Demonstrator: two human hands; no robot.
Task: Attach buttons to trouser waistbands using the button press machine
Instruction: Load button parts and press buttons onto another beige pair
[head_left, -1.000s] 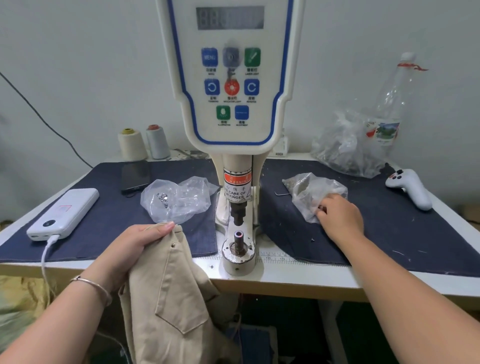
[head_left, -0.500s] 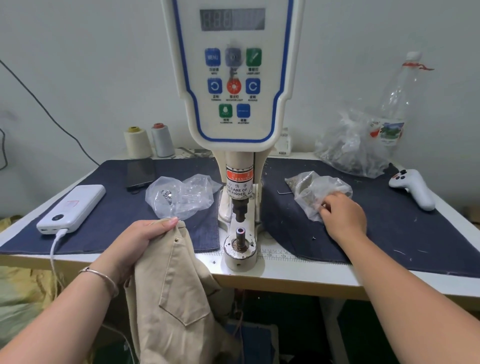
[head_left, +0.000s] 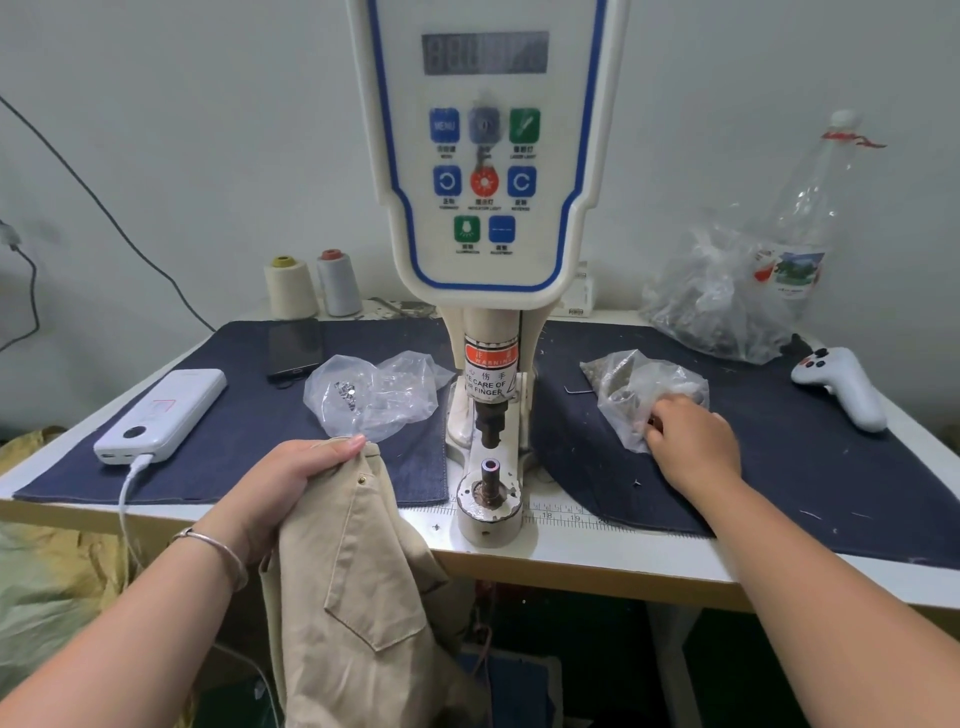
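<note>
Beige twill trousers, lower centre, gripped by the left hand; right hand fingers curl into a crinkled plastic bag.

Bright, even, soft-shadowed light; slight blur, wide-angle bending at edges.

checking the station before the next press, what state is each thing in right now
left hand: grips the trousers' top edge
trousers: hanging off the table's front edge, not on the die
right hand: fingers in the right plastic bag
right plastic bag: open, holds small parts
left plastic bag: crumpled, untouched
lower die: bare
press head: raised
power bank: cable plugged in
phone: screen dark
</note>
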